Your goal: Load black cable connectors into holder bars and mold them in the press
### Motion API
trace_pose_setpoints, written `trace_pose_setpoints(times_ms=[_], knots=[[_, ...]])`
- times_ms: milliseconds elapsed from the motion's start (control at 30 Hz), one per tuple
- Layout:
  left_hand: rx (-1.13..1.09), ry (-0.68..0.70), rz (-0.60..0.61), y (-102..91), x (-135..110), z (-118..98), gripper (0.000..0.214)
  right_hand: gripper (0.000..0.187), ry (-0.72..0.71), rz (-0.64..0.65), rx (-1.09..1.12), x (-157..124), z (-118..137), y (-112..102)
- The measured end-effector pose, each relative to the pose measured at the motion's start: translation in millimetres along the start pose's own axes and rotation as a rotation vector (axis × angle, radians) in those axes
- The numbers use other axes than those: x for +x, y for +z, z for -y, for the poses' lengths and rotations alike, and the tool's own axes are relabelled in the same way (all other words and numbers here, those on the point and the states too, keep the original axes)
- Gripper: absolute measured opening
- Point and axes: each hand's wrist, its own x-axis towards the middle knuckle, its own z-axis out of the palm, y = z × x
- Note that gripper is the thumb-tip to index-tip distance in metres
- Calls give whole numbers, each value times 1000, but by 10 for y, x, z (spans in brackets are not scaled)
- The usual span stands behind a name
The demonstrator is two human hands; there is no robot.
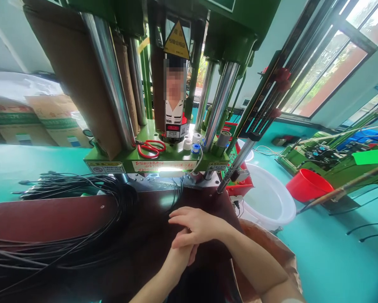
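My right hand (199,225) lies across my left hand (186,249), above the dark table in front of the press. Its fingers stretch out to the left and are spread, and its thumb rests over the left wrist. No object shows in it. Most of my left hand is hidden beneath the right one, so its fingers cannot be read. Just beyond the hands, thin black cables (176,193) come down from the press's lower plate onto the tabletop. A big coil of black cable (125,202) spreads over the table to the left.
The green press (207,159) stands ahead, with red-handled scissors (151,148) and tape rolls (195,148) on its ledge. A white tub (283,210), a red bucket (308,185) and a brown paper-like container (280,256) are at the right. Sacks (15,120) stand back left.
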Motion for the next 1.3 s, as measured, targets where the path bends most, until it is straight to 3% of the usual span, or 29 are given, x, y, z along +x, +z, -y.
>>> trace_pose_setpoints(times_ms=[67,133,200,300,400,533,633,733,833,900,1000,1133,1300], knots=[[-28,14,34,-11,-2,-28,41,56,-47,-9,-11,1,-34,1],[-107,38,70,-58,-4,-113,37,43,-45,-78,40,35,-149,3],[-201,58,63,-132,2,-228,34,36,98,-243,-22,108,-346,18],[-266,57,0,-246,14,-380,35,35,406,-401,-358,254,-684,65],[-255,44,-36,-304,5,-449,39,37,510,-357,-489,362,-875,109],[-202,56,-69,-296,-9,-451,42,31,575,-293,-451,311,-832,109],[-174,61,-93,-266,12,-442,43,29,609,-214,-336,98,-726,61],[-123,31,-69,-218,40,-432,46,13,644,-147,-180,-206,-635,44],[-63,-15,-9,-140,52,-400,46,13,735,-141,156,-501,-550,145],[-10,-51,35,-71,56,-362,43,14,756,-265,539,-648,-494,278],[78,-93,99,45,73,-295,40,16,608,-543,976,-767,-428,492],[151,-96,119,164,107,-231,39,42,461,-720,1147,-787,-411,668],[178,-112,139,191,110,-234,39,46,413,-781,1154,-777,-451,731]])
